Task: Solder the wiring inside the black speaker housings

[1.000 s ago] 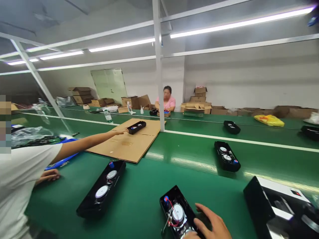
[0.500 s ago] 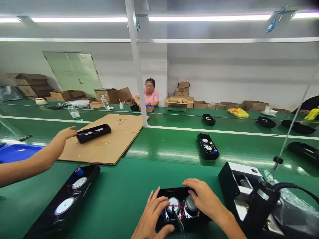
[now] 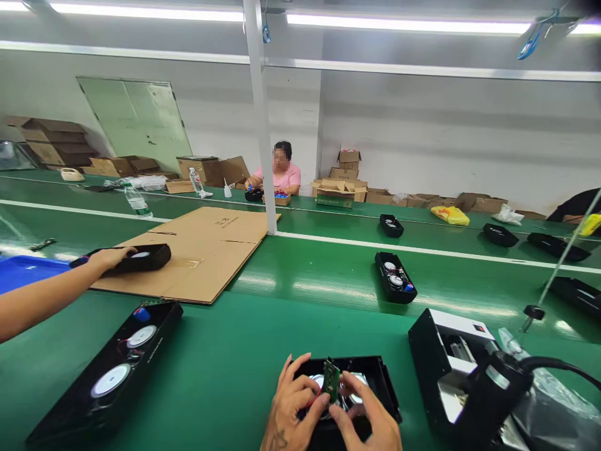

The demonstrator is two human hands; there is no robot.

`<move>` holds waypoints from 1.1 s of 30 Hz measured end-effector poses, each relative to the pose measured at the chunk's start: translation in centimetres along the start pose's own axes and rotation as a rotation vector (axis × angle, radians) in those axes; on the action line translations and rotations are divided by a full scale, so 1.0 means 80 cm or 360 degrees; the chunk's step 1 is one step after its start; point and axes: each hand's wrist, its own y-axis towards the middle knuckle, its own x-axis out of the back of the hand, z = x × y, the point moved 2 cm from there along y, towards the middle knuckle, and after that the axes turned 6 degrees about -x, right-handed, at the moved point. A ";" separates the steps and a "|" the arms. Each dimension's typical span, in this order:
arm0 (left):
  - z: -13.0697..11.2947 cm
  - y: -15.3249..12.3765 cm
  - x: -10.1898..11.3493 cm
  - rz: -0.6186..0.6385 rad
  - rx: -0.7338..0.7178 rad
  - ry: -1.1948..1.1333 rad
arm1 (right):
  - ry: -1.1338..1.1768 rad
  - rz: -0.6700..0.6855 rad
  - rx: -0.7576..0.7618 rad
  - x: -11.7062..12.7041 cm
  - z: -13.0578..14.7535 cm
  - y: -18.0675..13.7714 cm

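Observation:
A small green circuit board (image 3: 331,378) is held upright above an open black speaker housing (image 3: 385,389) at the bottom centre. My left hand (image 3: 292,410) pinches the board's lower left side, a red wire close to its fingers. From the other side, my right hand (image 3: 369,418) grips the board's right edge between thumb and fingers. Round silver speaker drivers inside the housing are partly covered by both hands. A larger black speaker housing (image 3: 157,341) with two pale round drivers lies to the left on the green bench.
A co-worker's arm (image 3: 51,291) reaches in from the left, hand on a black housing over flat cardboard (image 3: 235,228). A black-and-white machine (image 3: 453,319) and dark cylindrical tool (image 3: 493,388) stand on the right. Another housing (image 3: 395,279) lies ahead; a person sits across.
My hands have come together over the housing, and the circuit board now stands between them. The co-worker's hand and the black housing under it have moved left. The view has shifted slightly.

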 end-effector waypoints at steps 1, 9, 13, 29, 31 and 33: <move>0.000 -0.001 0.003 0.0036 -0.0009 -0.0016 | -0.0002 0.0045 0.0046 -0.004 0.007 0.012; -0.005 0.003 0.022 0.0141 0.0222 -0.0075 | -0.0117 0.0752 0.0675 0.041 0.045 0.065; -0.011 0.004 0.024 0.0137 0.0182 0.0035 | -0.0715 0.1037 0.0826 0.058 0.044 0.062; 0.022 -0.023 -0.001 0.0733 -0.0163 0.0237 | -0.1219 0.1624 0.0488 0.032 0.071 0.059; 0.022 -0.026 0.000 0.0668 -0.0202 0.0224 | -0.1246 0.1583 0.0537 0.033 0.067 0.054; 0.025 -0.029 -0.004 0.0593 -0.0244 0.0223 | -0.1241 0.1516 0.0631 0.032 0.061 0.049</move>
